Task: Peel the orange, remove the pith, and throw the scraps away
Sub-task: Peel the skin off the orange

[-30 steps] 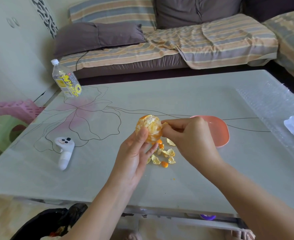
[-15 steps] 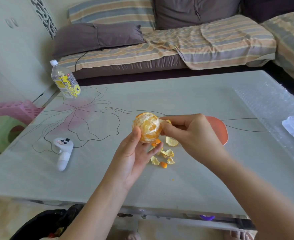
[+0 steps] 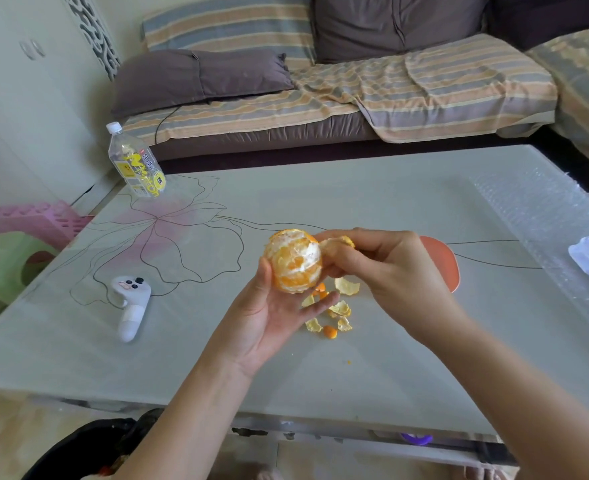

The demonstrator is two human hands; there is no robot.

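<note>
- Tabletop (image 3: 372,202) carries bottle (image 3: 137,166), white controller (image 3: 131,306), peel scraps (image 3: 339,308); right hand (image 3: 390,271) hides part of pink dish (image 3: 442,263).
- Left hand (image 3: 268,320) grips orange (image 3: 294,265); right hand pinches peel strip (image 3: 338,243).

L hand (image 3: 268,320) & R hand (image 3: 393,271) bare; forearms (image 3: 189,420) bare, unsleeved to frame edge.

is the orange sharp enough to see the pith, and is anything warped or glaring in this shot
Head view: the orange in the left hand's grip is sharp, white pith plain on it, as is the peel strip pinched by the right hand; light is soft and even, faint shadows on the table, no harsh glare; wide-angle warp leans the bottle; the black bag is smeared.
</note>
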